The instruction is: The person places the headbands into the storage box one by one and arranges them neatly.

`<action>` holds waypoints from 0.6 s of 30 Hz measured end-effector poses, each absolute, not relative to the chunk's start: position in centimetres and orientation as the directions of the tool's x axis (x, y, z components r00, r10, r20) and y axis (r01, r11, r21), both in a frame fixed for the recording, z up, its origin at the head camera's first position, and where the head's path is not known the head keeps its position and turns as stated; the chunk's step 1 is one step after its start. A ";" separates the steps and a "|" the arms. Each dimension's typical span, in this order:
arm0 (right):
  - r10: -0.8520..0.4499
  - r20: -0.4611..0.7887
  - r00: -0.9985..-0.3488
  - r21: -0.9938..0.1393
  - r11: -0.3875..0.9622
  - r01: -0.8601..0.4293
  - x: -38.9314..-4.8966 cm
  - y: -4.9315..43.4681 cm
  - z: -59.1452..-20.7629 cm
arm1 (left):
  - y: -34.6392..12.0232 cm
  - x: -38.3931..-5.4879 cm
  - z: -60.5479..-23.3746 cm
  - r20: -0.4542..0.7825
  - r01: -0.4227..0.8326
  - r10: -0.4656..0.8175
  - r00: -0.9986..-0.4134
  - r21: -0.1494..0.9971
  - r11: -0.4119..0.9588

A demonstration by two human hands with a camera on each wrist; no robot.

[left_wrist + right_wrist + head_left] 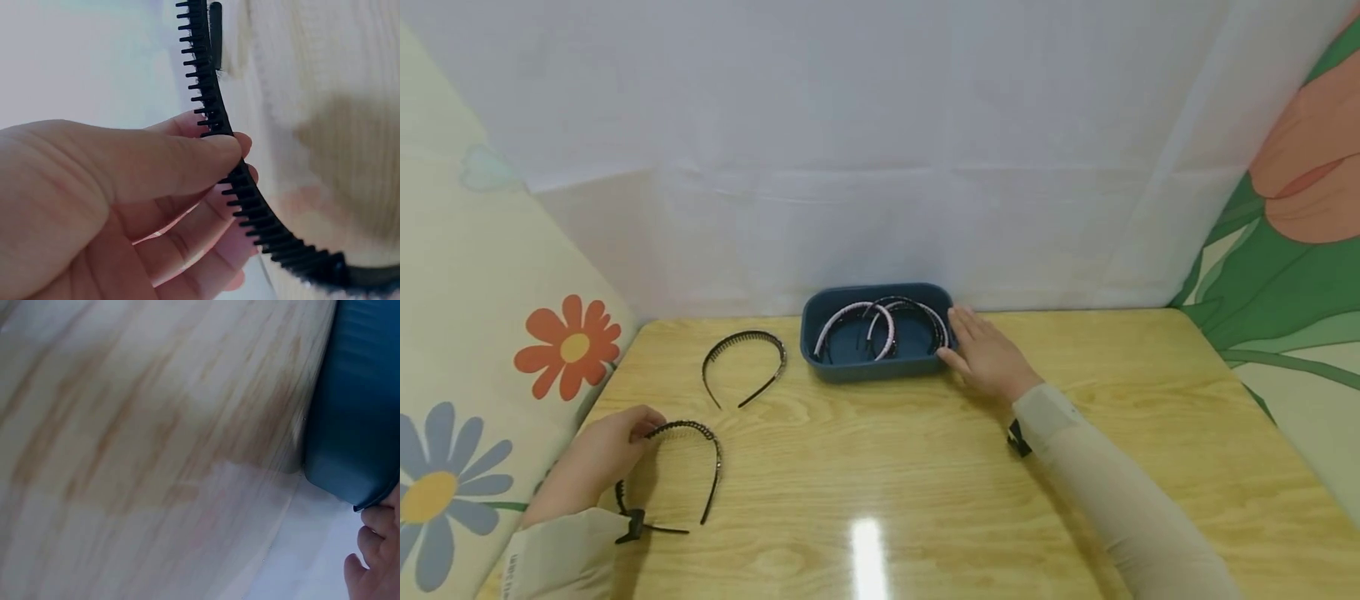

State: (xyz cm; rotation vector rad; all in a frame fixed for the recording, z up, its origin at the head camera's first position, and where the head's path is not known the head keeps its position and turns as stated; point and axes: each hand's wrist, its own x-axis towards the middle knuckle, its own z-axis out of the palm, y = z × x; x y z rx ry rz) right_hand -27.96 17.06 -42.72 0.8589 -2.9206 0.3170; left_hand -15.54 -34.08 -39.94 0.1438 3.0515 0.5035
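My left hand (pixel 606 450) pinches a black toothed headband (pixel 718 467) at the table's left side. Up close in the left wrist view, thumb and fingertips grip its comb-like band (pixel 256 212). My right hand (pixel 988 358) touches the right end of a blue bin (pixel 880 372), fingers extended along that side and thumb by the front corner. Inside the bin lie several headbands, among them a pale pink one (pixel 892 329) and some dark ones. The right wrist view shows the bin's wall (pixel 356 406) with only part of my hand (pixel 380 550) at its rim.
Another black toothed headband (pixel 752 334) lies on the wooden table (pixel 865 450), left of the bin. A white cloth (pixel 805 167) hangs behind the table's back edge. Flower-patterned panels (pixel 576 346) stand at both sides.
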 end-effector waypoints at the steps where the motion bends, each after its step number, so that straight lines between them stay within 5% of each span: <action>1: -0.527 0.136 -0.839 -0.172 0.821 -0.544 -28.0 17.1 -42.7 | -33.9 -15.6 -39.8 -0.032 0.086 0.102 -0.994 0.324 0.942; 18: -0.530 0.135 -0.837 -0.158 0.823 -0.546 -27.9 17.2 -42.7 | -29.8 -16.6 -39.0 0.018 0.204 0.211 -0.977 0.346 0.916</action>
